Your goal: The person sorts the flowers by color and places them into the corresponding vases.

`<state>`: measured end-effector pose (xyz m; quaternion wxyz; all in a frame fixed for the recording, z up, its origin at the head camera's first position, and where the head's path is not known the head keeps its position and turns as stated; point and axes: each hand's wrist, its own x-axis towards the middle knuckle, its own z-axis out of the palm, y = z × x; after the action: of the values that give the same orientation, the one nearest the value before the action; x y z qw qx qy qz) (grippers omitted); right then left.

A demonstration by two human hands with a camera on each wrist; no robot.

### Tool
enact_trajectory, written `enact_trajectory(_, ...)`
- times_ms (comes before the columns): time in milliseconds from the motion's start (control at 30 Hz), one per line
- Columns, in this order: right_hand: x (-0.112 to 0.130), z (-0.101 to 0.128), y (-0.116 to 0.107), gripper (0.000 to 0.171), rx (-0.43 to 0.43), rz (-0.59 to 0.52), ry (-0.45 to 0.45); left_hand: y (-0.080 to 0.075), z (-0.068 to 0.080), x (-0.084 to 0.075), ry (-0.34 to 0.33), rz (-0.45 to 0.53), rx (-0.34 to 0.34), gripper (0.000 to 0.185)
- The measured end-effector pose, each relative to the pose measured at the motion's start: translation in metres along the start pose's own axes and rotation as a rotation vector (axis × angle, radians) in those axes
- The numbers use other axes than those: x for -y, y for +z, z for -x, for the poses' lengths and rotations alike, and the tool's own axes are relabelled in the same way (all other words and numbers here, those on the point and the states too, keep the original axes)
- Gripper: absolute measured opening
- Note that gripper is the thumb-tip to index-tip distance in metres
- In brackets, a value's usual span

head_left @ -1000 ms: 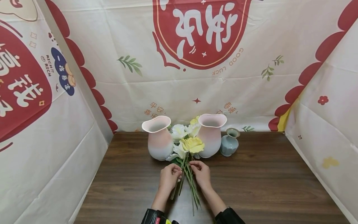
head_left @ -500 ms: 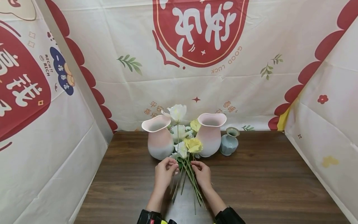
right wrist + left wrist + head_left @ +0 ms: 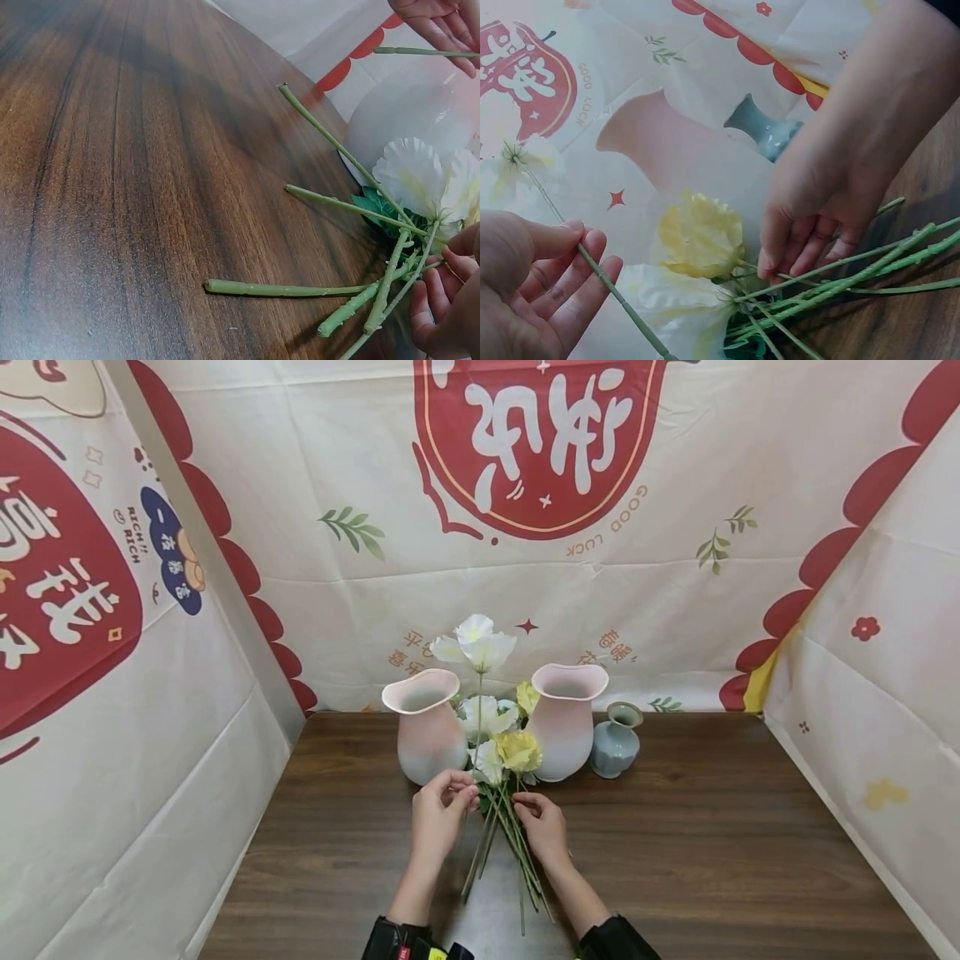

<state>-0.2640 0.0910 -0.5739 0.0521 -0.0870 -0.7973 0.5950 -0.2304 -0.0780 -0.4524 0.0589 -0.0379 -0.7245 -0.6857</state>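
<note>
My left hand (image 3: 438,814) pinches the thin green stem of a white artificial-looking flower (image 3: 480,643). That flower stands upright above the others, its bloom level with the backdrop. In the left wrist view the stem runs between thumb and fingers of the left hand (image 3: 544,277). My right hand (image 3: 543,828) is at the crossed stems of the remaining bunch, thumb and fingers pinching the stem of a yellow flower (image 3: 519,750). More white flowers (image 3: 486,717) lie behind it, between two pink-and-white vases. Several cut stems (image 3: 285,289) point toward me over the tabletop.
One pink-and-white vase (image 3: 429,739) stands left of the flowers, another (image 3: 566,727) to the right. Beside the right one is a small blue-grey vase (image 3: 615,747). The brown wooden table (image 3: 697,860) ends at a printed cloth backdrop (image 3: 480,585), with cloth sides left and right.
My left hand has drawn one white flower up out of the bunch, its bloom rising above the vases, and has moved slightly left. The right hand has stayed nearly still at the stems.
</note>
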Motion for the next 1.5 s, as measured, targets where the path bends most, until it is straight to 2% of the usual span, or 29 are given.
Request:
enact_trajectory(200, 0.000, 0.000, -0.001, 0.019, 0.013, -0.011, 0.003, -0.002, -0.002, -0.007, 0.056, -0.062, -0.045, 0.010)
enact_trajectory(367, 0.000, -0.001, -0.002, 0.019, 0.012, -0.015, -0.003, -0.005, -0.013, -0.001, 0.117, -0.071, -0.084, 0.008)
enact_trajectory(467, 0.001, -0.002, -0.003, 0.019, 0.013, -0.019, -0.007, -0.009, -0.019, -0.005, 0.170, -0.074, -0.106, 0.007)
enact_trajectory(567, 0.001, -0.003, -0.003, 0.019, 0.017, -0.023, -0.010, -0.013, -0.023, -0.024, 0.217, -0.078, -0.124, 0.006)
enact_trajectory(767, -0.001, -0.004, -0.004, 0.019, 0.014, -0.024, -0.005, -0.024, -0.027, -0.074, 0.321, -0.060, -0.151, 0.008)
enact_trajectory(967, 0.001, -0.003, -0.006, 0.019, 0.006, -0.022, -0.014, -0.035, -0.041, -0.102, 0.416, -0.086, -0.224, 0.009)
enact_trajectory(1100, 0.002, -0.003, -0.006, 0.019, 0.015, -0.031, -0.013, -0.041, -0.052, -0.114, 0.450, -0.108, -0.266, 0.012)
enact_trajectory(1233, 0.002, -0.002, -0.006, 0.020, 0.029, -0.044, -0.020, -0.045, -0.068, -0.116, 0.450, -0.090, -0.280, 0.014)
enact_trajectory(1433, 0.001, -0.003, -0.007, 0.019, 0.026, -0.029, -0.022, -0.050, -0.102, -0.090, 0.491, -0.063, -0.322, 0.019)
enact_trajectory(1500, 0.000, -0.004, -0.007, 0.019, 0.028, -0.021, -0.024, -0.051, -0.109, -0.082, 0.501, -0.063, -0.330, 0.020)
